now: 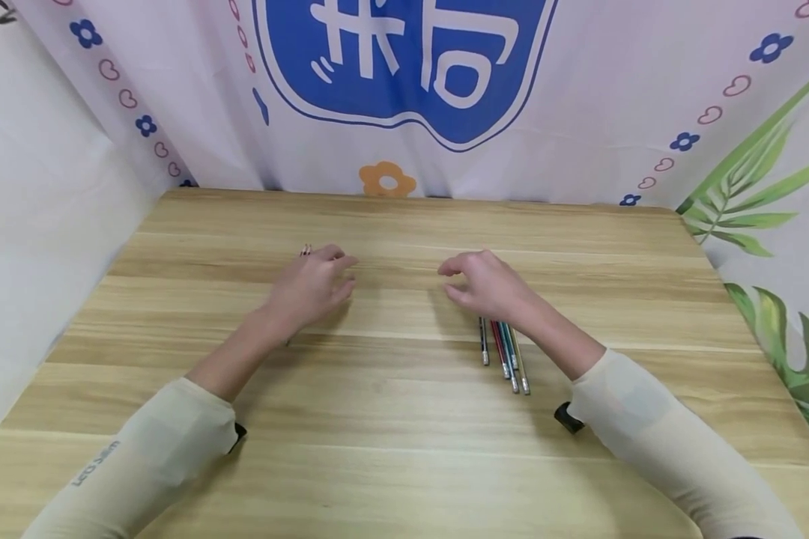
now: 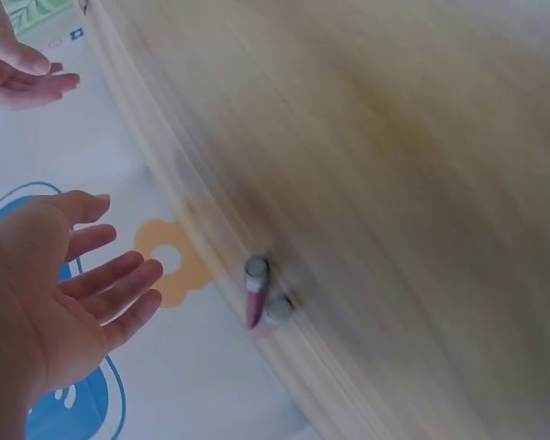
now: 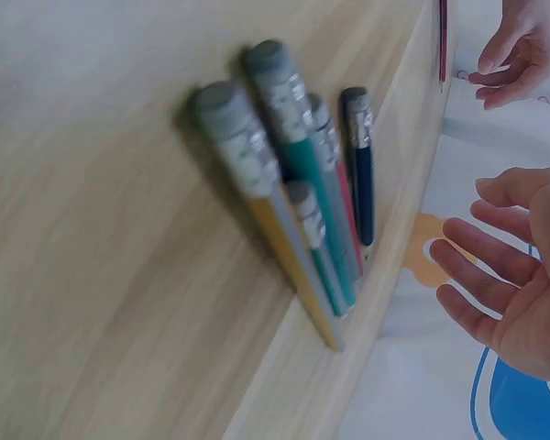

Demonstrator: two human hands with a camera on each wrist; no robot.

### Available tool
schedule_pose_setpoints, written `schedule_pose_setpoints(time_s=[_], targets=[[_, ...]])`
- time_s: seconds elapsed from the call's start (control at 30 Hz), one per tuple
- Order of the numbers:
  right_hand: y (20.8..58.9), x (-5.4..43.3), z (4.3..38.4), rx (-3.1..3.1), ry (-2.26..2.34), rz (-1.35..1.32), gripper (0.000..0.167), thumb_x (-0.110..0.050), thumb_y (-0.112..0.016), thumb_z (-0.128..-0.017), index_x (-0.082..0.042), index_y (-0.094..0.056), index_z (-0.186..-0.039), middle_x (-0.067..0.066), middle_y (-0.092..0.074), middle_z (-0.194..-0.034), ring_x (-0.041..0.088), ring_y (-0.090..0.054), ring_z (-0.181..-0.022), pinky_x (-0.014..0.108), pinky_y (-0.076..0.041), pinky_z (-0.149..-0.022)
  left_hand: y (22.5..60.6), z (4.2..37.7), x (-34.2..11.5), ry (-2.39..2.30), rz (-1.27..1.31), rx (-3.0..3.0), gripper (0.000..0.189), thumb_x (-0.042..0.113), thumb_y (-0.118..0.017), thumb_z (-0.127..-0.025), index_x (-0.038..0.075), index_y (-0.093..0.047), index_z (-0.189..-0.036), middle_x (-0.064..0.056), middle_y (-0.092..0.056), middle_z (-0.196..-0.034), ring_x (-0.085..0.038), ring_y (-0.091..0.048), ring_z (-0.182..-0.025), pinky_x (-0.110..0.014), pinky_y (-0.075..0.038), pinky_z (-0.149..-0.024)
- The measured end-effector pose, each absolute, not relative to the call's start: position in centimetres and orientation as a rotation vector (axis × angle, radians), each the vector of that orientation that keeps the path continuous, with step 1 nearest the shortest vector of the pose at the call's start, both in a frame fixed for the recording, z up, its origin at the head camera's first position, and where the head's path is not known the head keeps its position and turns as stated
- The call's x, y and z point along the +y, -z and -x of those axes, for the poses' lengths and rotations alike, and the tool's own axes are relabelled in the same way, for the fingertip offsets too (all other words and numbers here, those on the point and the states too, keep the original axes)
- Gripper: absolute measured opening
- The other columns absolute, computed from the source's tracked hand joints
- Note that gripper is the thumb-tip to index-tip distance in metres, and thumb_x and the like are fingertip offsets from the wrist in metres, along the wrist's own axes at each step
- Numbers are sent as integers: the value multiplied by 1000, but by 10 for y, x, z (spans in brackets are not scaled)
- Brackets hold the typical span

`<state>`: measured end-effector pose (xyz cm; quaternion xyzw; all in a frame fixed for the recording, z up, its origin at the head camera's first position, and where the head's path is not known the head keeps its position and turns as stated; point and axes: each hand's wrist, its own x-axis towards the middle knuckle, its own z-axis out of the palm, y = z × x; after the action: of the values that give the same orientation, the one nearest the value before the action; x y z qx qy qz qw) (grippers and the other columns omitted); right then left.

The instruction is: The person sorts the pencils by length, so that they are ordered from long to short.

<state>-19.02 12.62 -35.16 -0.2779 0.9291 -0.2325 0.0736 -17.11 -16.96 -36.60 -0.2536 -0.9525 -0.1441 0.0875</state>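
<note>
Both hands hover above a wooden table, fingers loosely bent and holding nothing. My left hand (image 1: 310,288) is above a couple of pencils, mostly hidden beneath it in the head view; their sharpened tips (image 1: 306,249) show past the knuckles. In the left wrist view two eraser-ended pencils (image 2: 257,286) lie beside the left hand (image 2: 87,284). My right hand (image 1: 488,284) is over the far part of a loose group of several pencils (image 1: 505,355). A yellow pencil (image 3: 280,229), a dark blue pencil (image 3: 360,174), teal ones and a red one appear in the right wrist view.
The light wooden table (image 1: 377,449) ends at a white curtain (image 1: 209,135) with a blue emblem and an orange flower. Green leaf prints (image 1: 748,202) are on the right-hand cloth. A black wrist device (image 1: 569,418) sticks out below the right sleeve.
</note>
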Motion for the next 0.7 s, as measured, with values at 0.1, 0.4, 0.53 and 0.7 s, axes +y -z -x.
schedule_pose_setpoints(time_s=[0.1, 0.4, 0.53, 0.7], targets=[[354, 132, 189, 2806, 687, 858, 29, -9, -69, -97, 1, -72, -124, 17, -72, -126, 34, -67, -119, 46, -55, -101, 366, 171, -164, 394, 779, -2828, 33, 7, -74, -93, -5, -70, -123, -24, -68, -117, -35, -71, -93, -42, -61, -80], [362, 147, 185, 2850, 633, 945, 25, -7, -71, -96, 3, -74, -119, 17, -74, -121, 34, -69, -116, 46, -56, -99, 369, 170, -148, 374, 867, -2809, 30, 8, -75, -92, -6, -71, -119, -24, -69, -113, -34, -71, -91, -39, -62, -77], [362, 154, 185, 2860, 648, 935, 24, -7, -71, -96, 3, -74, -117, 17, -74, -119, 34, -69, -115, 47, -56, -98, 368, 170, -141, 379, 856, -2843, 33, 11, -76, -93, -5, -71, -122, -22, -69, -114, -32, -71, -92, -37, -62, -78], [362, 163, 185, 2853, 661, 852, 25, -8, -71, -96, 2, -73, -119, 17, -74, -120, 34, -69, -115, 48, -56, -98, 365, 169, -129, 348, 899, -2872, 35, 14, -74, -95, -2, -70, -125, -20, -70, -112, -28, -71, -86, -34, -61, -75]])
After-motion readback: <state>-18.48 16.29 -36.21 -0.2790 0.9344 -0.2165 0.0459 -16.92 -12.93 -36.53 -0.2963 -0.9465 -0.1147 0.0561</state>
